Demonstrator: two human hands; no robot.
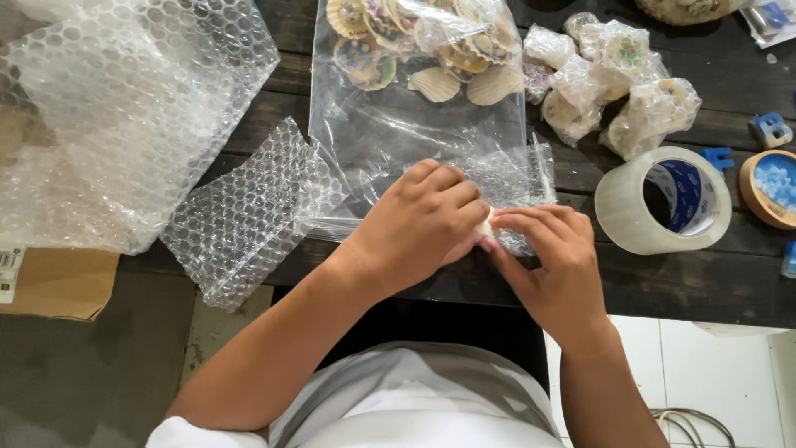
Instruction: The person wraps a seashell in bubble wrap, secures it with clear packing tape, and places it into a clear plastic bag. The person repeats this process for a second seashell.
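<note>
My left hand (423, 220) and my right hand (551, 261) meet at the front edge of a dark wooden table (713, 286). Both press on a small pale shell (487, 221) that lies in a piece of bubble wrap (514, 178); the hands hide most of the shell. Just beyond lies a clear plastic bag (398, 124) with several painted scallop shells (435, 83) at its far end. To the right sits a pile of shells wrapped in bubble wrap (613, 83).
A large roll of clear packing tape (663, 199) stands right of my hands. A loose bubble wrap sheet (249, 216) and a big bubble wrap bundle (124, 108) lie left. A round wooden dish with blue bits (771, 187) sits far right, a cardboard box (58, 282) below left.
</note>
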